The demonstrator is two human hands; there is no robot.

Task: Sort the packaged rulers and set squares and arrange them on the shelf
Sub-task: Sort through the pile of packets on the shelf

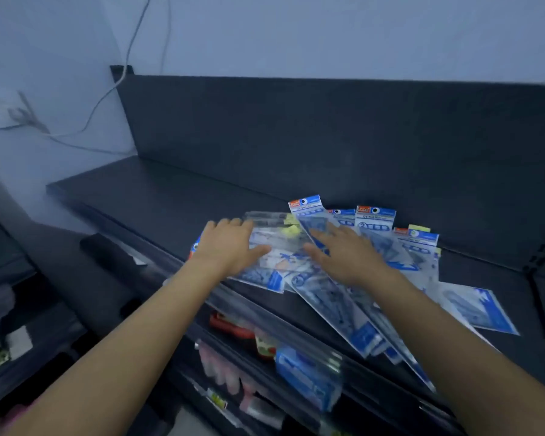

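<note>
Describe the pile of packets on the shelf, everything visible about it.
The pile of packets lies fanned and overlapping on the dark shelf, near its front edge. They are flat, clear plastic sleeves with blue and white cards, some with red logos at the top; a few yellow bits show. Several hang over that edge. The left hand and right hand rest flat on top.
</note>
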